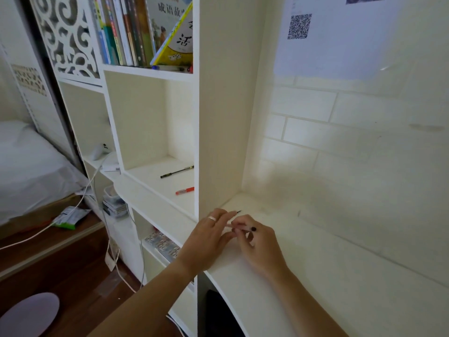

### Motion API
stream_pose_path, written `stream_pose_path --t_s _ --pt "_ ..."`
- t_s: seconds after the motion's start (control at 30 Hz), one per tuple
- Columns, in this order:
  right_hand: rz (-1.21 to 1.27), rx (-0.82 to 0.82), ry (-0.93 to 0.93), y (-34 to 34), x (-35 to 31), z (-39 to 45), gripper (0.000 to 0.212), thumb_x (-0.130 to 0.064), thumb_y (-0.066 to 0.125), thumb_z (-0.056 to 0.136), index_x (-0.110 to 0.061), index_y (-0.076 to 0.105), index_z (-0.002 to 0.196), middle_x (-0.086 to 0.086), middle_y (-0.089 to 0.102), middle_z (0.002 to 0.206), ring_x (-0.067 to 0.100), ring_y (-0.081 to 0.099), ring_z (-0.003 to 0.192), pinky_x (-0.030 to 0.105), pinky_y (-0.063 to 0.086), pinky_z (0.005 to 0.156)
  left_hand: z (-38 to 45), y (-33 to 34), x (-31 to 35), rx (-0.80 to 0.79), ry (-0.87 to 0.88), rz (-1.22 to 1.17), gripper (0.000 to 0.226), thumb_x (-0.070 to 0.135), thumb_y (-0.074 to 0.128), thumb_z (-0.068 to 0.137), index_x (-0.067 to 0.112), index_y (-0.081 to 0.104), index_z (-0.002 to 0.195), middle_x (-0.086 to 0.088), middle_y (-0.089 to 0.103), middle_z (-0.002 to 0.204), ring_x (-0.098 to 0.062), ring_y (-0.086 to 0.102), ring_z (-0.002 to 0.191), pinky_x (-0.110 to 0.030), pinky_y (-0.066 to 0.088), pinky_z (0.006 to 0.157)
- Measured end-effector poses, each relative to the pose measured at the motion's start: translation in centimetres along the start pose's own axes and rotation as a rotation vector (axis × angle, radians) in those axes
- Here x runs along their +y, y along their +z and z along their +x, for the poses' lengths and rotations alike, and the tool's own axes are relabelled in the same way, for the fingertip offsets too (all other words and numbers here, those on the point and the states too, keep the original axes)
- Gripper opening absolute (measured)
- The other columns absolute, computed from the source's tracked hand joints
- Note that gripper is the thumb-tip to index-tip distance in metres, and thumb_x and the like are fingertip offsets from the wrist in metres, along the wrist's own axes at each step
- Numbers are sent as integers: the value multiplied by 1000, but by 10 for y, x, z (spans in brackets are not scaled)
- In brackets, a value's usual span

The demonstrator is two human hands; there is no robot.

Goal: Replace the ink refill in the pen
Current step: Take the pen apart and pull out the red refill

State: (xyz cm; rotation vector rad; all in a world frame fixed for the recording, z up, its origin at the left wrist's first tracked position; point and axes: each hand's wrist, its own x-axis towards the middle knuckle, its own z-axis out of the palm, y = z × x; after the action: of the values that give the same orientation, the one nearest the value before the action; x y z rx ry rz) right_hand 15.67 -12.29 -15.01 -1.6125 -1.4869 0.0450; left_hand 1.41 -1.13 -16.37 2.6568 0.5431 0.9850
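Note:
Both hands meet over the white desk (315,276), near its left back corner. My right hand (257,242) pinches a clear pen barrel with a black end (250,229). My left hand (209,235), a ring on one finger, holds the other end; a thin dark tip (238,211) pokes out beyond its fingers. Whether that tip belongs to a refill or to the pen I cannot tell. A black pen (177,171) and a red pen (184,190) lie in the open shelf cubby to the left.
The white bookshelf (218,117) stands left of the desk, with books (136,30) on its upper shelf. A tiled wall (352,142) backs the desk. White cables (92,190) hang beside the shelf. A bed (29,166) and a wooden floor lie at the far left.

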Motion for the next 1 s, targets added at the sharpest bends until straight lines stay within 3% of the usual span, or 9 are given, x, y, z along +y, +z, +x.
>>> stream_pose_path --t_s 0.1,0.23,0.47,0.6,0.67,0.77,1.0 --pt "60 10 -1 -1 2 0 15 -14 64 95 -27 71 100 -15 76 92 11 71 78 24 54 64 3 2 0 -1 61 72 27 39 44 102 20 61 109 2 58 109 -15 54 94 -28 47 84" --pt "156 88 95 -6 1 -1 8 -20 68 94 -27 69 97 -6 72 84 14 68 78 30 56 68 2 7 -4 82 -50 93 27 32 39 101 20 61 92 4 57 98 -15 50 89 -31 45 80" --pt "300 218 218 -11 0 -1 4 -24 65 96 -27 62 96 2 71 80 22 67 71 46 57 67 3 11 -5 49 -54 280 26 27 35 104 19 60 103 0 58 106 -21 52 96 -36 42 86" --pt "287 244 218 -13 0 0 9 -16 62 99 -23 62 92 -1 70 75 16 66 63 41 57 67 4 13 -2 75 -42 364 12 14 49 100 17 60 104 -4 59 107 -24 54 95 -36 44 87" --pt "300 212 233 -13 2 0 12 -12 61 99 -20 63 91 2 70 73 19 65 59 40 56 66 5 12 1 59 -6 369 20 7 45 96 17 58 108 -4 59 108 -24 54 97 -34 42 89" --pt "309 146 252 -13 3 2 13 -11 61 99 -20 64 90 3 71 74 25 64 58 38 56 68 6 9 4 11 32 359 30 9 37 94 20 55 115 -2 59 111 -22 53 100 -34 42 90" --pt "227 91 317 -11 9 4 19 -23 58 100 -26 63 82 0 68 73 6 56 60 18 44 62 5 9 5 -12 36 352 24 14 44 96 21 53 117 -2 59 105 -23 53 91 -36 46 78"
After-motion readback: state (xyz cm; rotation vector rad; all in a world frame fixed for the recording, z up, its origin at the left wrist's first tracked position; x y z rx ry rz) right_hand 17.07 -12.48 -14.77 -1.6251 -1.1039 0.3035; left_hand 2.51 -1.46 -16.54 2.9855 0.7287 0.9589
